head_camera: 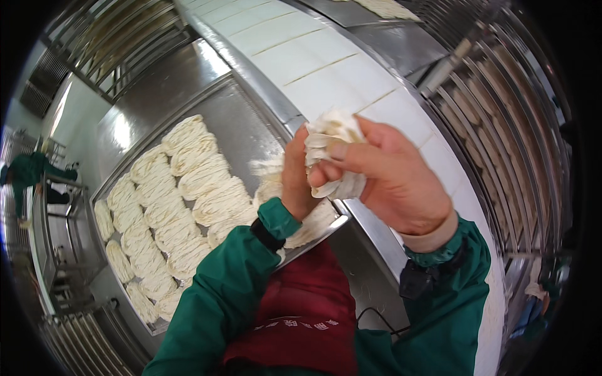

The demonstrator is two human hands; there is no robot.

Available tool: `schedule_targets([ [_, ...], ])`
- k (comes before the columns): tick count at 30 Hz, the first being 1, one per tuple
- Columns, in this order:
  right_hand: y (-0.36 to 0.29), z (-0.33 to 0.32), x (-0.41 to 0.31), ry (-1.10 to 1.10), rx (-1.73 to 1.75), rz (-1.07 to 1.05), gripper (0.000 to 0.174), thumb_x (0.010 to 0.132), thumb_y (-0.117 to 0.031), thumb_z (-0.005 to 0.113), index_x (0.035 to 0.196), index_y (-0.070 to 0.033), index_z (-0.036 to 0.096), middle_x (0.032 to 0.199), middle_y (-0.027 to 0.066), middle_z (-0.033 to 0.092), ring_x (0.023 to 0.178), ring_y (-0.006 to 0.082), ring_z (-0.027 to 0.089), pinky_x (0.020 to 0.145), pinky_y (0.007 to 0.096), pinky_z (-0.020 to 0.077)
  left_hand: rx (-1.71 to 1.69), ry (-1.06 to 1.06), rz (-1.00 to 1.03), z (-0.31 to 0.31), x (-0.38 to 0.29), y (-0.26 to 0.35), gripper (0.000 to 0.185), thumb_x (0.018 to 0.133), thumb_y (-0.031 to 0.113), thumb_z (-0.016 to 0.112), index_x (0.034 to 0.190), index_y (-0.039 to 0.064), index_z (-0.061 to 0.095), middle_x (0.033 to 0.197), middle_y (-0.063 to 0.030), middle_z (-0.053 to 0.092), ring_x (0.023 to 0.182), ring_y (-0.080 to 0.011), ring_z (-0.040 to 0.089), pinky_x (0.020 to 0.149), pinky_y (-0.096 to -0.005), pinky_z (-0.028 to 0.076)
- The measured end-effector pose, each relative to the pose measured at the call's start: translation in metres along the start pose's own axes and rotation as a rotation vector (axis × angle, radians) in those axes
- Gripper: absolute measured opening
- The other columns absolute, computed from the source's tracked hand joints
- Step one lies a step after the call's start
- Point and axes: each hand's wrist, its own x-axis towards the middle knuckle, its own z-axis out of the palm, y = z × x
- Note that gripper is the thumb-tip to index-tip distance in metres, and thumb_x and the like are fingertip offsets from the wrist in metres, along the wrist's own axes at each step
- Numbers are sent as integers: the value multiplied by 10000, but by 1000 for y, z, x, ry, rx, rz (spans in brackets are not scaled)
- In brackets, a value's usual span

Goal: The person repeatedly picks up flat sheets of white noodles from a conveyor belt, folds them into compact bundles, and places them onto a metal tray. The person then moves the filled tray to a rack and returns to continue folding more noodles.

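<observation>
A bundle of pale noodles (pixel 336 134) is gathered between my two hands, above the border of the metal tray and the white tiled counter. My left hand (pixel 297 174) closes on its left side, fingers pointing up. My right hand (pixel 395 174) grips it from the right, the thumb lying across the strands. Below and to the left, a large metal tray (pixel 235 113) holds rows of folded noodle bundles (pixel 164 207) packed side by side. More loose noodles (pixel 312 225) lie at the tray's near right corner, partly hidden by my left hand and sleeve.
A white tiled counter (pixel 324 61) runs along the tray's right side. Racks of trays (pixel 489 155) stand at the right, with another rack (pixel 127 42) at upper left. At the far left a person in green (pixel 28 174) is beside a metal table. A black cable (pixel 376 312) hangs below.
</observation>
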Motion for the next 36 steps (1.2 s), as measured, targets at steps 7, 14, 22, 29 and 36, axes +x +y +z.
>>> schedule_targets([
  [7,6,-106,110,149,-168,135,117,950,-99,534,984,12,548,763,48,608,749,150,632,702,278,539,727,-196,135,-117,-18,-98,451,651,-28,672,1083,4,550,899,-159,561,859,-382,527,787,-451,454],
  [14,77,-178,178,418,-385,298,165,867,-78,577,945,62,535,796,99,597,737,203,617,669,317,506,1104,-506,-249,-91,-40,-136,487,659,127,715,1104,26,543,941,-123,539,911,-314,511,782,-404,421],
  [22,101,-133,163,276,-380,218,163,867,-82,575,993,20,579,844,73,635,775,165,609,695,298,495,903,-442,-515,-109,-50,-105,844,739,231,747,1432,44,302,1241,-162,487,1246,-338,399,1085,-619,141],
  [29,184,-64,163,164,-460,73,220,851,-71,593,1049,25,592,908,60,633,795,143,576,685,263,460,818,-355,-598,-124,-60,-105,838,758,173,732,1453,67,275,1335,-132,490,1291,-267,419,1114,-605,113],
  [36,244,-35,179,47,-764,146,198,835,-74,512,963,72,552,839,183,581,768,229,549,704,337,446,743,-273,-608,-127,-64,-108,874,742,151,741,1461,69,252,1361,-126,483,1339,-255,378,1114,-593,148],
])
